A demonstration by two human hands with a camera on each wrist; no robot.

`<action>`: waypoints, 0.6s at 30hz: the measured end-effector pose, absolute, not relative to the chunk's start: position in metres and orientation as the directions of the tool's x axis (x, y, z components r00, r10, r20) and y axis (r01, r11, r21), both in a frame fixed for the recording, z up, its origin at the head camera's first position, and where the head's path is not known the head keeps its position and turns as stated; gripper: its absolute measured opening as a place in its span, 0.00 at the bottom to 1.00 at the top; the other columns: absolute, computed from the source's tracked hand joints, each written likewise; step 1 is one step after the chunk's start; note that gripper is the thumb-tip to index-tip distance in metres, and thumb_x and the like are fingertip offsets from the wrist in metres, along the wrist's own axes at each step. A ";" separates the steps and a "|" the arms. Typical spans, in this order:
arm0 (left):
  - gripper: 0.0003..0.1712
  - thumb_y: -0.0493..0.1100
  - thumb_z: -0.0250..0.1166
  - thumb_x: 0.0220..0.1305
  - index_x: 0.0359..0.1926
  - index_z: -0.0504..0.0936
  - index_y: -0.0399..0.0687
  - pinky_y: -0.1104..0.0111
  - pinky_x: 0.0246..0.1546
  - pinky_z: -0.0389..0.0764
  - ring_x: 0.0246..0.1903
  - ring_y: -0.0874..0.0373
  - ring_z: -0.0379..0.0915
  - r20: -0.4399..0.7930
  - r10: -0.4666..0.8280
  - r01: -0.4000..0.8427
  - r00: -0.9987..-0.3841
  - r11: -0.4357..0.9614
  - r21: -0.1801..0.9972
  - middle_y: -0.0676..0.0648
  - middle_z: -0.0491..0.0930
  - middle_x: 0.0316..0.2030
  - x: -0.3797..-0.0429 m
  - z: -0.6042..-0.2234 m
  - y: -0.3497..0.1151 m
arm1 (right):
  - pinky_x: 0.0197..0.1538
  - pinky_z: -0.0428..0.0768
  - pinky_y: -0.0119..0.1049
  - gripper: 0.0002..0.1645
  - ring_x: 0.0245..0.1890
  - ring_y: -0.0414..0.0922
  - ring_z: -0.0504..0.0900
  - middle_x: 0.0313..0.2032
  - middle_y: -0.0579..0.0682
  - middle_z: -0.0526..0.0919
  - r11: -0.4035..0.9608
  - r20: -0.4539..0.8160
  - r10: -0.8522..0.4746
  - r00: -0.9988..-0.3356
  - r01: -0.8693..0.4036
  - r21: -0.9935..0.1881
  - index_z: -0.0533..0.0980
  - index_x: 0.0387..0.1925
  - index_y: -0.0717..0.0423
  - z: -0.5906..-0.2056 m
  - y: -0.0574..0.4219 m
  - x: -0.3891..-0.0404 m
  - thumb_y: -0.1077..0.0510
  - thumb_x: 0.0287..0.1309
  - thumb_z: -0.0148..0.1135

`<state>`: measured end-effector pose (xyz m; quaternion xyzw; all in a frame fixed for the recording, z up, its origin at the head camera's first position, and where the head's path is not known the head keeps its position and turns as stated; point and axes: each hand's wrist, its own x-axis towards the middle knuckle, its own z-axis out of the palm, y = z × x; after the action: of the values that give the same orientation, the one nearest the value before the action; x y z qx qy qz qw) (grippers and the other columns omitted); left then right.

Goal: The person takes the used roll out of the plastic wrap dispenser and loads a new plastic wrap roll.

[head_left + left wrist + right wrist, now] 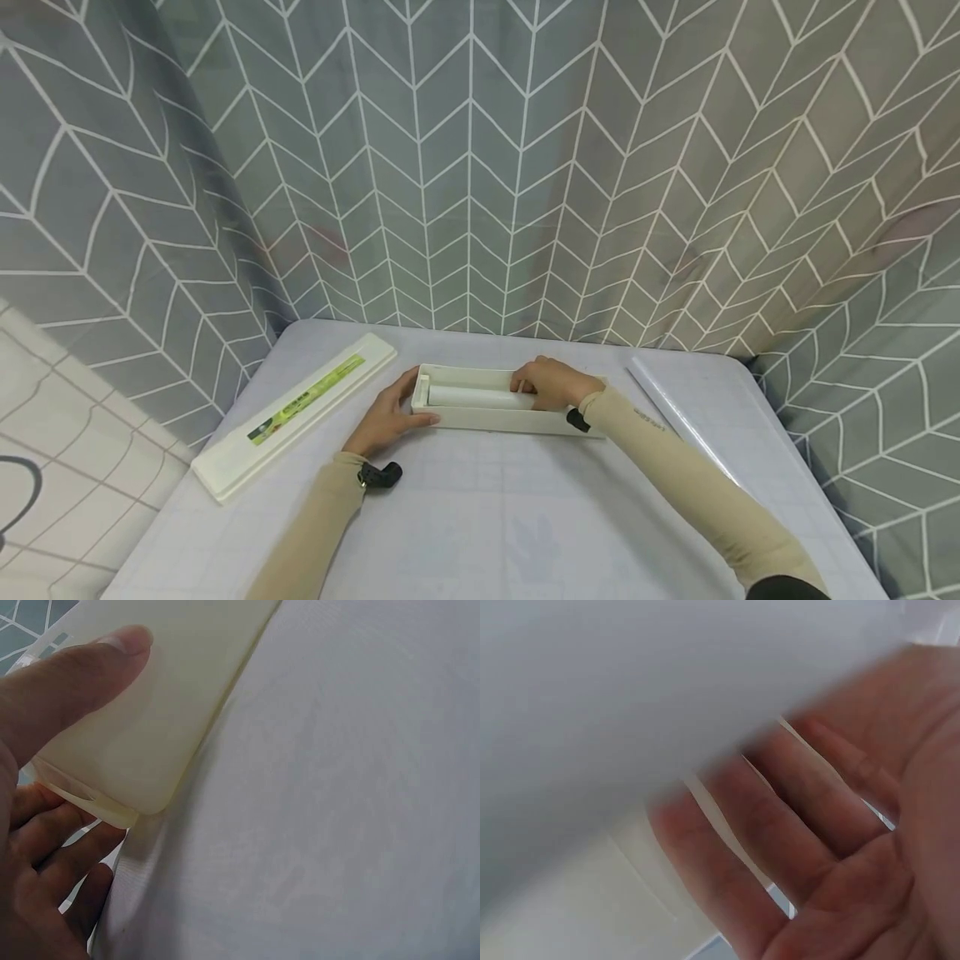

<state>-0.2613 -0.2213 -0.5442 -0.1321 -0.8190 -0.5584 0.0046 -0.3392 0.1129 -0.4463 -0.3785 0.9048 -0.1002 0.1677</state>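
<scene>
An open cream box (487, 419), long and narrow, lies on the table with a white roll (480, 397) inside it. My left hand (386, 419) grips the box's left end. Its thumb (90, 675) presses along the front wall while the other fingers bend around the end. At the right part of the box, my right hand (558, 383) reaches over the rim and holds the roll with curled fingers. In the right wrist view, those fingers (757, 817) pass behind a blurred white surface (630, 690) that hides their tips.
A long cream lid (225, 471) with a green label (307, 398) lies slanted at the left. On the right, a clear plastic sleeve (682, 421) lies partly behind the right forearm. A patterned curtain (480, 167) hangs behind the table (465, 517).
</scene>
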 end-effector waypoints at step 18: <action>0.59 0.45 0.84 0.55 0.82 0.61 0.47 0.44 0.83 0.52 0.81 0.39 0.55 0.148 0.197 0.211 -0.969 0.357 0.910 0.39 0.65 0.79 -0.260 -0.543 -0.220 | 0.51 0.89 0.40 0.23 0.43 0.44 0.91 0.42 0.51 0.93 0.610 -0.139 -0.791 -0.596 -0.751 -0.255 0.88 0.50 0.56 -0.430 0.111 -0.329 0.72 0.51 0.75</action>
<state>-0.2596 -0.2198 -0.5430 -0.1239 -0.8236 -0.5535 0.0065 -0.3287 0.1113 -0.4302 -0.4335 0.8892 -0.0849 0.1195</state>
